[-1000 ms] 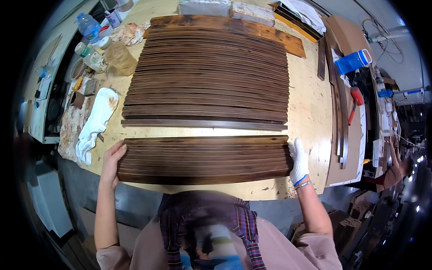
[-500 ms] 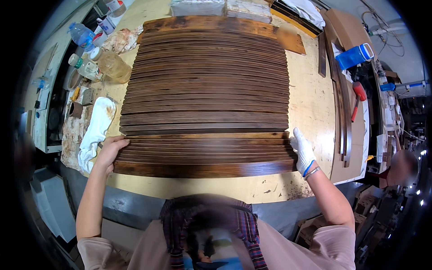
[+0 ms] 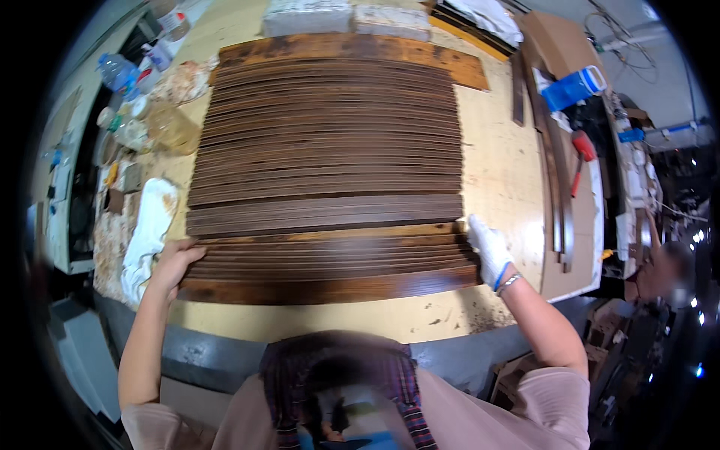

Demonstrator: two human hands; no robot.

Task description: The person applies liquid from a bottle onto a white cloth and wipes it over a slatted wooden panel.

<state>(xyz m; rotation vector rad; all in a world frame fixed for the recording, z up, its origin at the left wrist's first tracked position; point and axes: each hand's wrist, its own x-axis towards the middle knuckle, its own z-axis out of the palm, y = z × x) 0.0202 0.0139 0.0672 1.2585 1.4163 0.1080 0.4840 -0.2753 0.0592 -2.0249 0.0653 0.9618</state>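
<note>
Dark brown wooden slats (image 3: 322, 139) lie side by side across the table, in a wide ribbed group. Nearer to me is a narrower group of wooden slats (image 3: 330, 291), with a dark gap between the two. My bare left hand (image 3: 178, 262) grips the left end of this near group, thumb on top and the other fingers partly hidden. At its right end, my right hand (image 3: 491, 253) in a white glove is closed against the slat ends, thumb pointing away from me; its underside is hidden.
The pale table (image 3: 499, 165) carries a brown board (image 3: 345, 46) beyond the slats. At left are a white cloth (image 3: 150, 232), a jar of yellowish liquid (image 3: 171, 129) and several bottles. On the right lie long dark strips (image 3: 555, 195), a red mallet (image 3: 582, 150) and a blue jug (image 3: 574, 88).
The whole view has shifted, so the table and slats appear further left and slightly lower. Both hands stay at the ends of the near slats.
</note>
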